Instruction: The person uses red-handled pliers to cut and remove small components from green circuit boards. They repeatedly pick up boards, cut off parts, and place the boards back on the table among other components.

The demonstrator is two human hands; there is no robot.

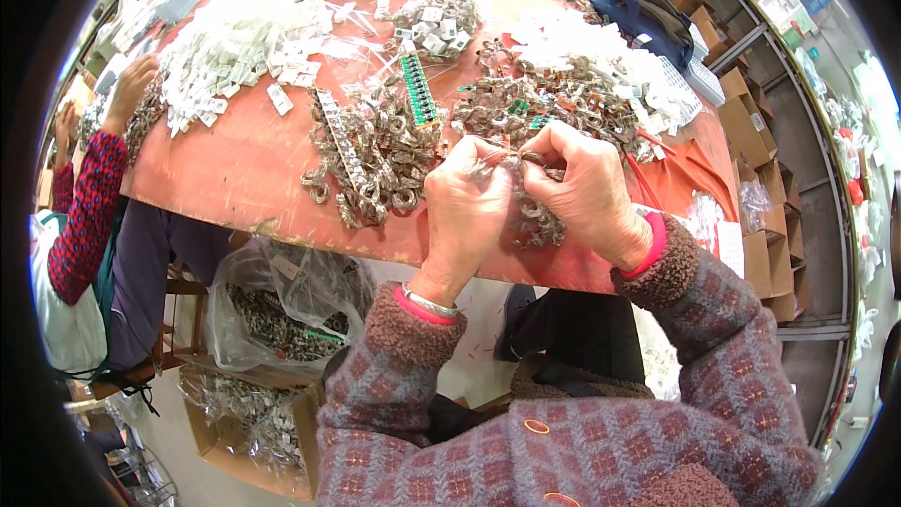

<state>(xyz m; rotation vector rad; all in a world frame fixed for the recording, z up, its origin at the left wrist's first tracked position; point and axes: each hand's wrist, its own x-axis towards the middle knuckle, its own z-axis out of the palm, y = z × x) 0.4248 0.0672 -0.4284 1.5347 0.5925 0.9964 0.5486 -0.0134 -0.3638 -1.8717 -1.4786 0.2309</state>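
Observation:
My left hand (465,202) and my right hand (587,188) meet above the table's near edge, both closed in a pinch. Between their fingertips is a small part with thin copper-coloured wires (510,152); its exact kind is too small to make out. Just beyond my hands lies a heap of small grey-brown coiled cables (526,94), with bits of green board among them. Left of my hands spreads another heap of coiled cables (380,145). On that heap rest a green circuit-board strip (419,91) and a pale strip of small parts (340,143).
White plastic pieces (225,56) cover the far left of the red table (216,174). A dark blue bag (643,19) lies at the back right. Another person's hand (131,89) works at the left. Below stand a plastic bag (282,296) and a cardboard box (305,427).

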